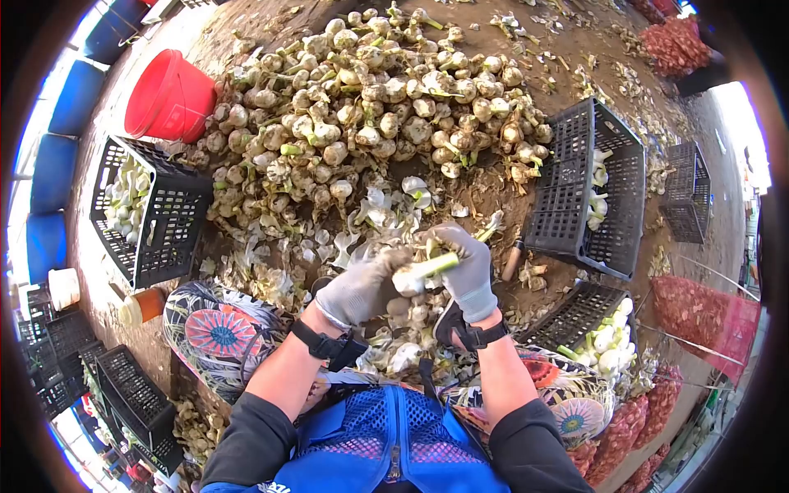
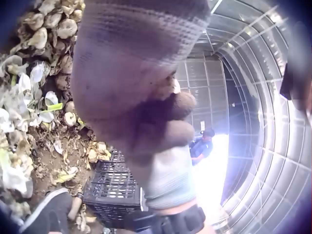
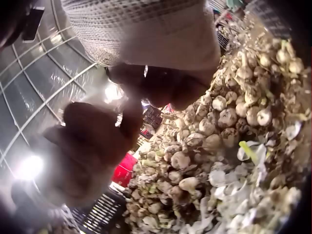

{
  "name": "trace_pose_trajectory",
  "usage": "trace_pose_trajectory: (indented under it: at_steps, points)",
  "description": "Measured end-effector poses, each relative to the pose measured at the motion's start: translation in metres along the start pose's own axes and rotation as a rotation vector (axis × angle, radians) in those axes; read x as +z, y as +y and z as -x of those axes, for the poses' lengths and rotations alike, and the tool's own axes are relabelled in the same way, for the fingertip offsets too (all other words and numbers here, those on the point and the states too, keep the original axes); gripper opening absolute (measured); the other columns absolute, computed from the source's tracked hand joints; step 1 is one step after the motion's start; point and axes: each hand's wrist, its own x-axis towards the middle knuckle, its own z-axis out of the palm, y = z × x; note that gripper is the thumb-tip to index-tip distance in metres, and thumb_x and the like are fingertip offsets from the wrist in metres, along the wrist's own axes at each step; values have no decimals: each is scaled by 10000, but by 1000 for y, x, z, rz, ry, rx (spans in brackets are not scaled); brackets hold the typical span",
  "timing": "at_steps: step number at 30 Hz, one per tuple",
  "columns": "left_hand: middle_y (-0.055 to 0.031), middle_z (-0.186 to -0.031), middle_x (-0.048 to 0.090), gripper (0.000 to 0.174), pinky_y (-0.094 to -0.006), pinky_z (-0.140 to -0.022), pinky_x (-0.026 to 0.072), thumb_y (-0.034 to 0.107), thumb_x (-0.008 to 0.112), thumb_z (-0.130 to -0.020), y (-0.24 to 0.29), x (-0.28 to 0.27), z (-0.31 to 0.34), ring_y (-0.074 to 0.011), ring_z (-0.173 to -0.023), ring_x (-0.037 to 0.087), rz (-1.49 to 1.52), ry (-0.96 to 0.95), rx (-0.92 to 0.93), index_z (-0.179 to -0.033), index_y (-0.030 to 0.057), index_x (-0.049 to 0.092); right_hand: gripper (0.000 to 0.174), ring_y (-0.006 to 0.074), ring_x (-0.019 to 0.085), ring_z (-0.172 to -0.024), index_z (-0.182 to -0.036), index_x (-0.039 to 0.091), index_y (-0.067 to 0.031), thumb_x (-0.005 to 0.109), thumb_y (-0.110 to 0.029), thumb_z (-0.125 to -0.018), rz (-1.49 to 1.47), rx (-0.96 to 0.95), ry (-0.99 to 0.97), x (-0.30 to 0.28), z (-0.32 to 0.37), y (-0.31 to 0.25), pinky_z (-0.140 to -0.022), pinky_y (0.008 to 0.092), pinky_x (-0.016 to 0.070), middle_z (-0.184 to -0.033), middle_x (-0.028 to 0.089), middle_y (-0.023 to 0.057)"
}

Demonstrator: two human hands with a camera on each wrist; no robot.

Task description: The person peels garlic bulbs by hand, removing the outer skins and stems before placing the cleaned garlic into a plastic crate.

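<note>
Both hands wear pale, dirt-stained knit gloves and meet at a garlic bulb [image 1: 408, 281] low in front of the body. Its thick green stem points toward the right hand [image 1: 464, 264], whose curled fingers grip it from the far side. From the other side, the left hand [image 1: 359, 286] pinches at the bulb's outer skin, thumb above and fingertips below. In the left wrist view the gloved fingers [image 2: 178, 119] are curled and darkly shaded, and the bulb is mostly hidden there. Loose white skins [image 1: 374, 214] lie on the ground just beyond the hands.
A large heap of garlic [image 1: 362, 99] lies ahead. Black crates of trimmed bulbs stand left [image 1: 168, 222], right [image 1: 567, 189] and near the right knee [image 1: 575, 316]. A red bucket [image 1: 168, 94] is at back left. A wooden handle [image 1: 514, 260] lies beside the right crate.
</note>
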Motion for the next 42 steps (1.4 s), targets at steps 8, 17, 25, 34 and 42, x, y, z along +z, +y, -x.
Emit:
trace_pose_trajectory:
  at_steps: [8, 17, 25, 34, 42]
  points:
    - [-91, -1106, 670, 405, -373, -782, 549, 340, 504, -1030, 1, 2, -7, -193, -907, 648, 65, -57, 175, -1317, 57, 547, 539, 108, 623, -1025, -1356, 551, -42, 519, 132, -846, -395, 550, 139, -23, 12, 27, -858, 229, 515, -1246, 632, 106]
    - [-66, -1027, 650, 362, -269, -838, 490, 162, 637, -926, 1, 15, -15, -127, -895, 617, -436, 256, 352, -1225, -22, 546, 303, 49, 580, -923, -1204, 659, -20, 670, -48, -902, -462, 513, 2, -21, 11, -1, -803, 202, 473, -1066, 667, -6]
    - [-2, -912, 662, 187, -230, -745, 488, 131, 581, -999, 6, 21, -15, -65, -806, 589, -413, 226, 413, -1097, -22, 627, 256, 36, 554, -741, -1142, 661, 5, 682, -96, -908, -512, 451, -5, -25, 8, -5, -675, 175, 442, -928, 646, -12]
    - [11, -869, 615, 212, -238, -714, 463, 194, 631, -956, -10, 38, 6, -48, -797, 531, -968, 245, 460, -1073, 20, 659, 289, 180, 666, -829, -1181, 617, 57, 633, -113, -947, -539, 517, 326, -37, 11, 15, -707, 295, 544, -958, 689, 95]
    - [5, -789, 601, 316, -254, -645, 444, 300, 612, -980, -13, 38, 14, -55, -733, 504, -866, 199, 174, -1021, -10, 656, 265, 88, 617, -779, -1175, 627, 51, 650, -19, -921, -424, 315, 417, -39, 16, 39, -719, 222, 518, -944, 672, 42]
